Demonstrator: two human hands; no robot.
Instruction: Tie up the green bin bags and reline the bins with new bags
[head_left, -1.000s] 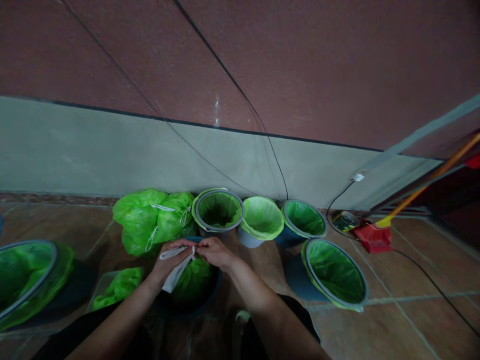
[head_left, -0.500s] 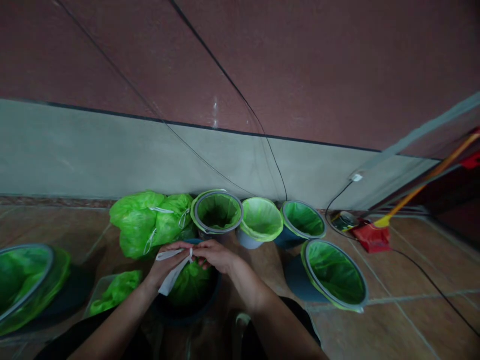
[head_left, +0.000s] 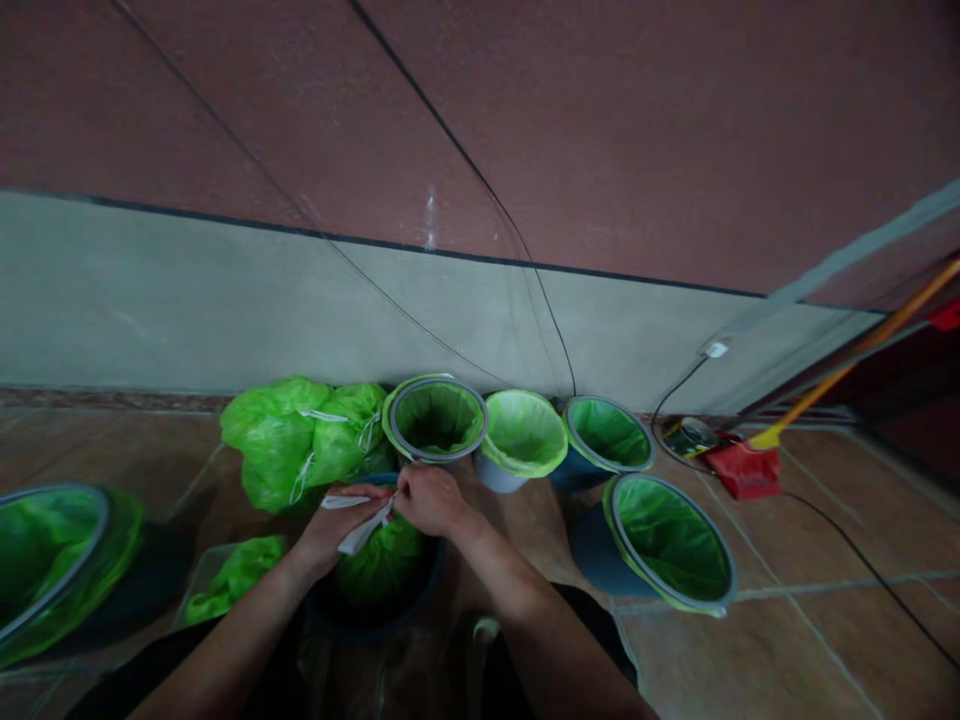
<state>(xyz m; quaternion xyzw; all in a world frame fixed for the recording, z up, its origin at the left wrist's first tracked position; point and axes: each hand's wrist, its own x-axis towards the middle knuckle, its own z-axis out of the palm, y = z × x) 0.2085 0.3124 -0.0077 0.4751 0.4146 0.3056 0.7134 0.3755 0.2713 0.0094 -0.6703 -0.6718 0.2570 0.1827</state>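
A green trash bag (head_left: 382,565) sits gathered at its neck inside a dark blue bin (head_left: 367,632) between my knees. At the bag's top, a white drawstring (head_left: 363,532) runs through both hands. My left hand (head_left: 339,530) is closed on the strip, with flat white ends lying across its back and below it. Meeting it from the right, my right hand (head_left: 429,500) pinches the drawstring close to the bag's neck. The fingertips of both hands touch or nearly touch, and the knot area between them is partly hidden.
Tied green bags (head_left: 281,445) rest against the wall at left. Several lined bins, including a pale one (head_left: 504,472) and a front right one (head_left: 600,555), stand around. A tub of green bags (head_left: 236,580), a left bin (head_left: 105,560), a red dustpan (head_left: 742,470) and a cable (head_left: 862,550) lie about.
My right hand has curled from outstretched fingers into a tight pinch and moved slightly up and right. The drawstring's hanging end has shortened and shifted right.
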